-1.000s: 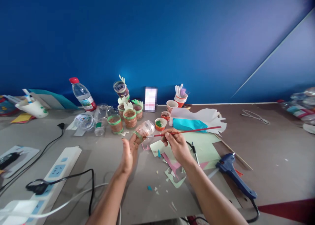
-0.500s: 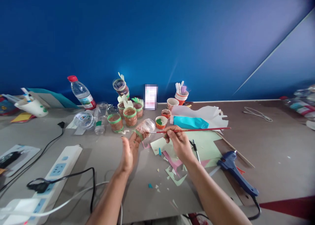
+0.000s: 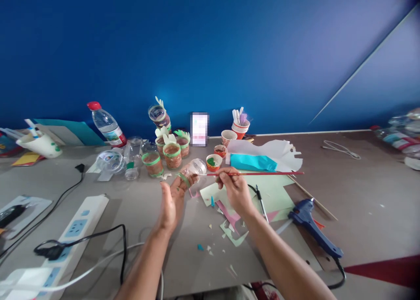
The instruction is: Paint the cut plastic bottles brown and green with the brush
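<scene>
My left hand (image 3: pixel 173 199) supports a clear cut-off plastic bottle piece (image 3: pixel 197 165) with a green band round its rim. Its fingers reach into or behind the rim, though I cannot tell which; the thumb stands away from it. My right hand (image 3: pixel 233 187) pinches a thin red paintbrush (image 3: pixel 265 173), held level with its pale tip at the plastic piece, close to the left fingertips. Just behind the brush stands a small paper cup of green paint (image 3: pixel 214 162), and beyond that a cup of brown paint (image 3: pixel 220 151).
Brown pots with green rims (image 3: pixel 172 155) stand behind my left hand. Paper scraps (image 3: pixel 234 234) litter the table before me. A blue glue gun (image 3: pixel 313 225) lies right, a power strip (image 3: pixel 78 225) with cables left. A red-capped bottle (image 3: pixel 108 127) leans near the wall.
The view has shifted slightly. Both hands keep their grips, and the brush tip stays close to the left fingertips at the plastic piece.
</scene>
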Demonstrator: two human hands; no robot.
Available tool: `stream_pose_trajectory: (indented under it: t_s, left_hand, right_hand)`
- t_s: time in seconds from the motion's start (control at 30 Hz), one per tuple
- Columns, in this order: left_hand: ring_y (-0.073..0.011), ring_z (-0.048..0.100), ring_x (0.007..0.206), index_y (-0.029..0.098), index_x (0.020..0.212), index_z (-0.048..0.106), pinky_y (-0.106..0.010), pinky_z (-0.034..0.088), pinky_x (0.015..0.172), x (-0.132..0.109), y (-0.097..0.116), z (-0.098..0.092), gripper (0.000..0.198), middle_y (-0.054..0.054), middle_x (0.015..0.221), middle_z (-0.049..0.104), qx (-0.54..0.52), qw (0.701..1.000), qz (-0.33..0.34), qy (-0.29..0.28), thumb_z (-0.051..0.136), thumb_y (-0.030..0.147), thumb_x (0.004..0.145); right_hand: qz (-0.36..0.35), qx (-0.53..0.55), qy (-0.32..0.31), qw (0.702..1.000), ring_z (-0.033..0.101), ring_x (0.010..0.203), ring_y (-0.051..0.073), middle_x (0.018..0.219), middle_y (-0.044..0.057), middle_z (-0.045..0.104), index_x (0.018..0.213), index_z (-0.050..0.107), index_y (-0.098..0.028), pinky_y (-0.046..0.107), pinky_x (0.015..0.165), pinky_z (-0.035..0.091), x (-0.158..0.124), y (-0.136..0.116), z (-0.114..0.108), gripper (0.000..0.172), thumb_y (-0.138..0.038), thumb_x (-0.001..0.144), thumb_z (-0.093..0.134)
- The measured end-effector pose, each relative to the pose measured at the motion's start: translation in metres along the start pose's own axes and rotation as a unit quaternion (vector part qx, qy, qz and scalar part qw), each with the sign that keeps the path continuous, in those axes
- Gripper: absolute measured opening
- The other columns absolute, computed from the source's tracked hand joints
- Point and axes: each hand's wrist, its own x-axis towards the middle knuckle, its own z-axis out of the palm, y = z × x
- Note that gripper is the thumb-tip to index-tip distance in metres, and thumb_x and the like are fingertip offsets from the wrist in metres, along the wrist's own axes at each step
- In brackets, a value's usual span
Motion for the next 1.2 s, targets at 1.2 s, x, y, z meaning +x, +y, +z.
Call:
stream_pose_trajectory:
  t_s: [1.2]
  left_hand:
    - [-0.0304, 0.053, 0.126, 0.01, 0.127, 0.058, -0.048, 0.03, 0.113, 0.0, 0.016, -0.004, 0.087, -0.018, 0.122, 0.066, -0.19, 0.978, -0.084, 0.005, 0.025, 0.077, 0.084]
  right_hand:
    - [-0.015, -0.022, 0.054, 0.998, 0.057, 0.057, 0.013, 0.068, 0.001, 0.06, 0.083, 0.062, -0.018, 0.027, 0.057, 0.046, 0.002, 0.001, -0.009, 0.017, -0.031, 0.087, 0.052]
